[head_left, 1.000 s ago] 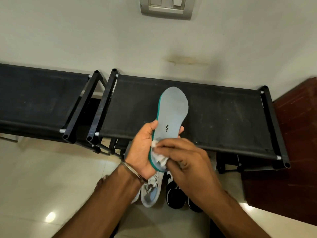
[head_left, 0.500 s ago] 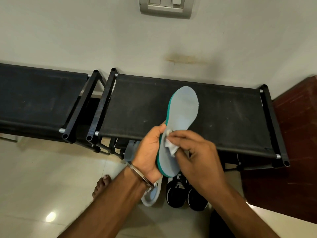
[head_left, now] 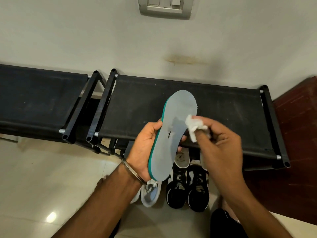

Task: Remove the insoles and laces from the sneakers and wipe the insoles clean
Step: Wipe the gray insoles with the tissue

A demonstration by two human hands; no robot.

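Two hands work over the rack: left hand (head_left: 145,150) grips the insole (head_left: 173,134) along its edge, thumb on the left side, fingertips wrapping round from behind at the right. Insole is grey on top w/ a teal rim, heel low near the wrist, toe pointing up and away, held in the air above the front edge of the black fabric shoe rack (head_left: 223,114). Right hand (head_left: 223,145) pinches a crumpled white tissue (head_left: 194,128), which touches the insole's right edge at mid-length.

Edges & room: a 2nd black rack (head_left: 34,100) sits to the left, just beside the first, frames nearly touching. Both racks back onto the pale wall (head_left: 85,40). Dark red-brown panel (head_left: 295,143) closes off the right side. Open tile floor (head_left: 42,177) spreads to the left and front.

Under the hands, on the floor: a white sneaker (head_left: 151,194), and beside it a pair of black sneakers (head_left: 188,193) w/ white trim, toes toward the camera.

Writing: small dark mark on the insole's mid part, too small to read. A switch plate (head_left: 164,7) sits on the wall at top.
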